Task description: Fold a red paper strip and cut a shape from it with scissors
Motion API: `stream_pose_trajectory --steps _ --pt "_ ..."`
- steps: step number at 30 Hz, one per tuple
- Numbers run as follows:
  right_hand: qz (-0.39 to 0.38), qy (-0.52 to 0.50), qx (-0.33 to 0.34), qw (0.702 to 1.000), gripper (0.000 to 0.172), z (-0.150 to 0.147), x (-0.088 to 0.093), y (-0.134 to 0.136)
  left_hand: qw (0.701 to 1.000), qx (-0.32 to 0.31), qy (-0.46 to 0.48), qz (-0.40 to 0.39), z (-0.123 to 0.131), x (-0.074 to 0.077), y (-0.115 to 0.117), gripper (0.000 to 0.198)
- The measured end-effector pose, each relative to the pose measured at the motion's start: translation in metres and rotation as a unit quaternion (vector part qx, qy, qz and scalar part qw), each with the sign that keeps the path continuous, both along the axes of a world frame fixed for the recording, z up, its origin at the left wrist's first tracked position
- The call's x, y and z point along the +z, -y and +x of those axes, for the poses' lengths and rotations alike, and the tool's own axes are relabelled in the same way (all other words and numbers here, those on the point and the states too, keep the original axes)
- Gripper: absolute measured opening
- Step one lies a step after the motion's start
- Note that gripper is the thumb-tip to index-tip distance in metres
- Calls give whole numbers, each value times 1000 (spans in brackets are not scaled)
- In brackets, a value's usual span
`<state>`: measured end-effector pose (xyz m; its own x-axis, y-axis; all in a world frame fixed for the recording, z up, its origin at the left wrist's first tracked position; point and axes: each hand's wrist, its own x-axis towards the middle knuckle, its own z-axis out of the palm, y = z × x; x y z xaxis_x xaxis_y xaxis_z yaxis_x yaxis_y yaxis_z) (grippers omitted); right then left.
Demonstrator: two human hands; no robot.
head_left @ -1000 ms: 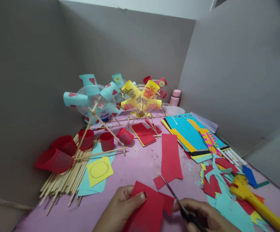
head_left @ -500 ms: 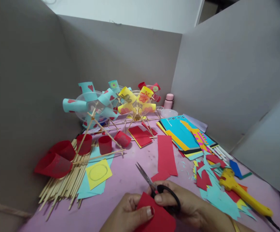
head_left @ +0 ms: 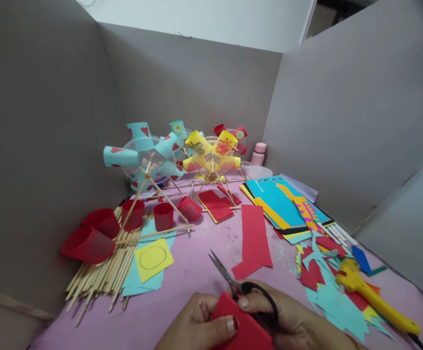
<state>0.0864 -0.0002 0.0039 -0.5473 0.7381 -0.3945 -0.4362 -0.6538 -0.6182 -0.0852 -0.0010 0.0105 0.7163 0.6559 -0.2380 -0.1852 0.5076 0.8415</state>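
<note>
My left hand (head_left: 200, 323) pinches a piece of red paper (head_left: 246, 328) at the bottom of the view, its thumb lying on top. In my right hand (head_left: 280, 311) is a pair of scissors (head_left: 226, 272) with black handles, the slightly parted blades pointing up and left, away from the paper. The fingers of my right hand also touch the paper's right edge. Just beyond the scissors lie a long red paper strip (head_left: 255, 233) and a smaller red scrap (head_left: 246, 268). A yellow paper square (head_left: 154, 272) with a pencilled circle lies to the left on light blue paper.
Paper-and-stick wheels in blue (head_left: 144, 136) and yellow (head_left: 199, 143) stand behind. Red paper cups (head_left: 163, 217) and bamboo sticks (head_left: 98, 279) are at left. A yellow glue gun (head_left: 375, 299), paper scraps (head_left: 337, 304) and coloured sheets (head_left: 270, 194) are at right. Grey panels surround the table.
The view has shifted slightly, so everything sits a little further right. Both hands keep hold of the red paper and scissors; the paper is tilted a little differently.
</note>
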Motion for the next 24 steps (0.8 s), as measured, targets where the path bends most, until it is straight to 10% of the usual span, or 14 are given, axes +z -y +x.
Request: stream_pose_trajectory --steps 24 --pt "79 73 -13 994 40 3 13 0 999 33 3 -18 1 2 0 30"
